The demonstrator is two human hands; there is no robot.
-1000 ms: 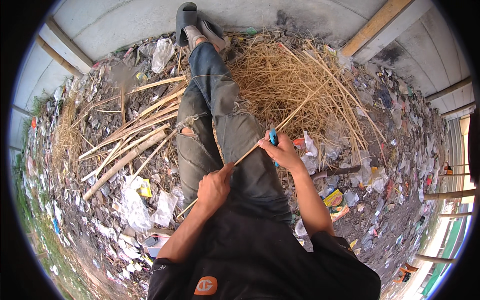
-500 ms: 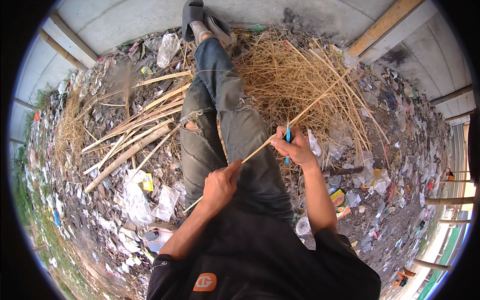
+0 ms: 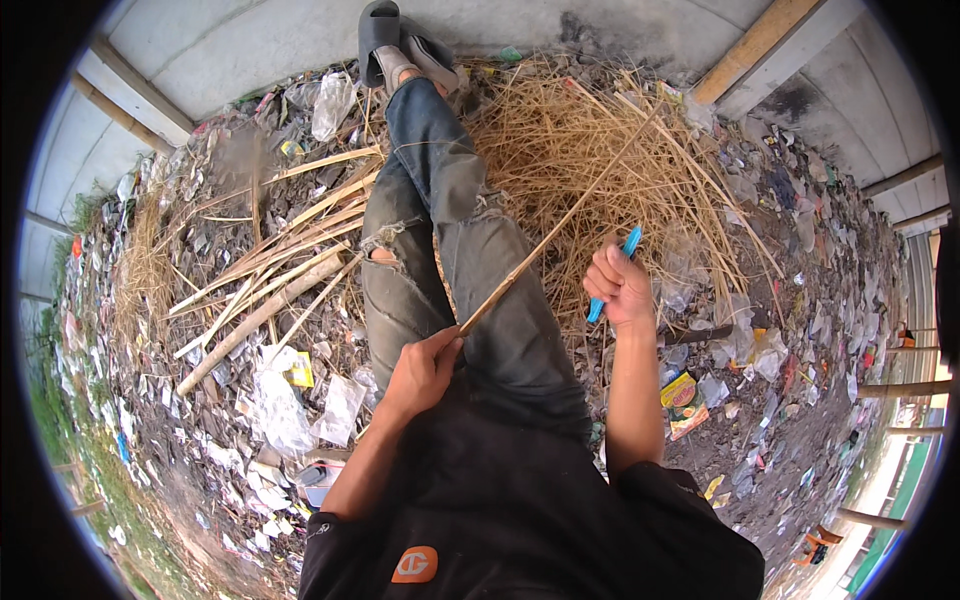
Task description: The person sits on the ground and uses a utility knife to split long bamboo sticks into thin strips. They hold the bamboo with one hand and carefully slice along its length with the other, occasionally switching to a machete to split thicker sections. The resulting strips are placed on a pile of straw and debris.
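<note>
My left hand (image 3: 424,372) is closed around the near end of a long, thin bamboo strip (image 3: 545,243), resting close to my lap. From there the strip slants up and to the right, above my crossed legs (image 3: 440,230) in torn jeans, and its far end lies over a heap of fine shavings (image 3: 560,140). Off to the right of the strip and apart from it, my right hand (image 3: 625,290) is raised in a fist around a slim blue cutter knife (image 3: 631,241). The knife sticks out at both sides of the fist; its blade cannot be made out.
Split bamboo strips (image 3: 310,215) and a thicker bamboo pole (image 3: 262,320) lie left of my legs. Plastic scraps and a yellow packet (image 3: 684,405) litter the ground. A grey concrete wall (image 3: 250,45) stands beyond my feet, with a wooden post (image 3: 757,50) at the right.
My right hand has come away from the strip, moving right with the knife. The strip now points farther up and right, its near end drawn in to my left hand.
</note>
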